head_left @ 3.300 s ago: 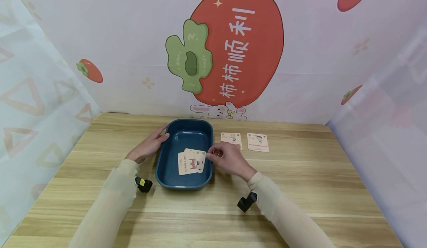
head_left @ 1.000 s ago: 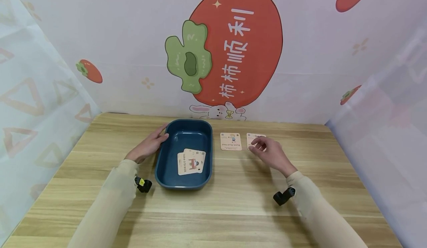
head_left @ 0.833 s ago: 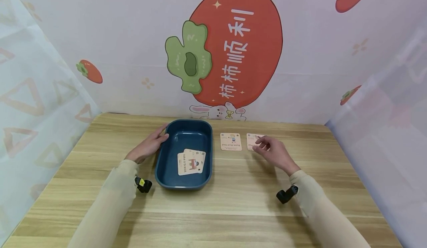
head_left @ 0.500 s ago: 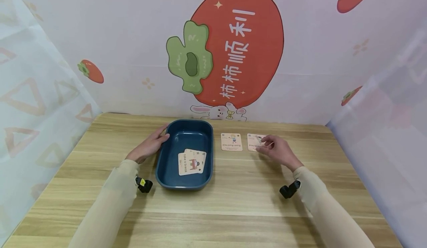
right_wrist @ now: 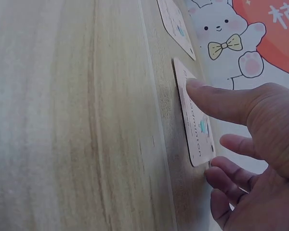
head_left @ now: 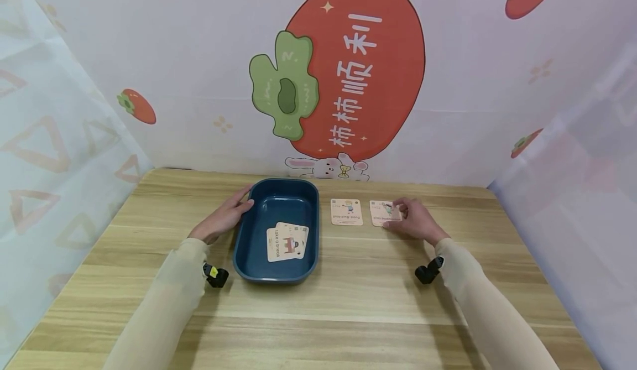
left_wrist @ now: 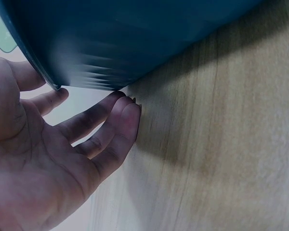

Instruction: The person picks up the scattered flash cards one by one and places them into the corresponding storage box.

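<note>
Wooden bench (head_left: pixel 348 303) against a fruit-print wall (head_left: pixel 463 66). Near the back edge — blue tub (head_left: pixel 280 210), overlapping cards (head_left: pixel 288 243) inside, left hand (head_left: pixel 222 219) loosely spread against its left side. Just right, ping-pong card (head_left: pixel 346 212); beyond, badminton card (head_left: pixel 382 214), right hand (head_left: pixel 418 222) over its right edge, fingers half-curled — impossible to tell whether pinching.

Two hands (head_left: pixel 222 218), one tray (head_left: pixel 278 207), four visible cards (head_left: pixel 346 212)

Bright, even light fills the head view, with soft arm shadows on the desk (head_left: pixel 358 303); both wrist views look dimmer.
</note>
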